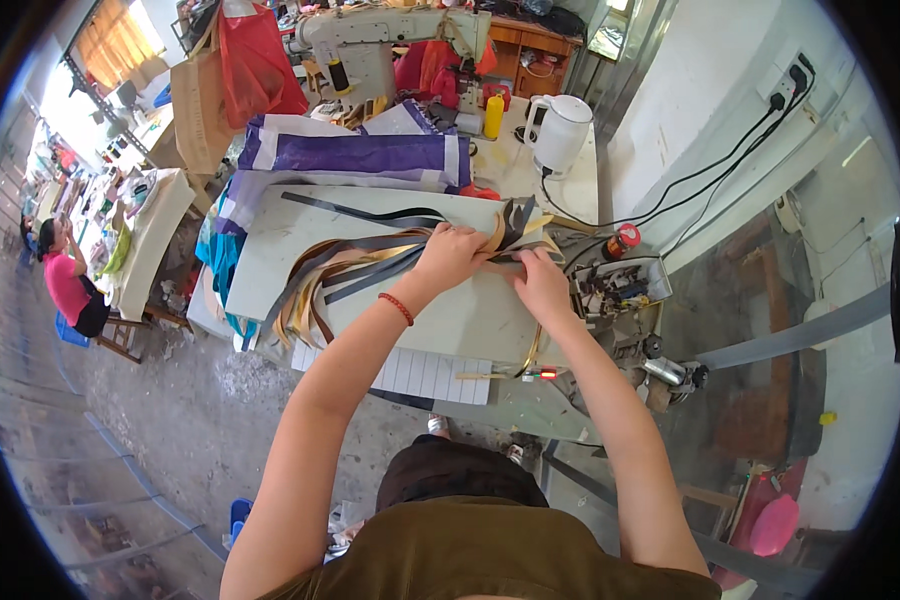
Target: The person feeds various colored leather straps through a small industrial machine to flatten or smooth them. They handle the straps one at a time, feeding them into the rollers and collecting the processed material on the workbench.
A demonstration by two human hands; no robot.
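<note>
A bundle of long, flat strips (355, 258) in black, grey, tan and brown lies across the pale work table (460, 318). Their long ends fan out to the left, while the short ends (515, 222) splay at the right. My left hand (452, 252), below a red beaded bracelet, is closed over the bundle near its right part. Close beside it, my right hand (542, 284) has its fingers curled at the strips' right ends, with the fingertips pressed on them. What lies under both palms is hidden.
Purple and white folded material (355, 155) lies behind the strips. A sewing machine (390, 40), a yellow bottle (494, 115) and a white electric kettle (561, 133) with cords stand farther back. At right sits a tray of metal parts (620, 285). Another person (68, 280) sits far left.
</note>
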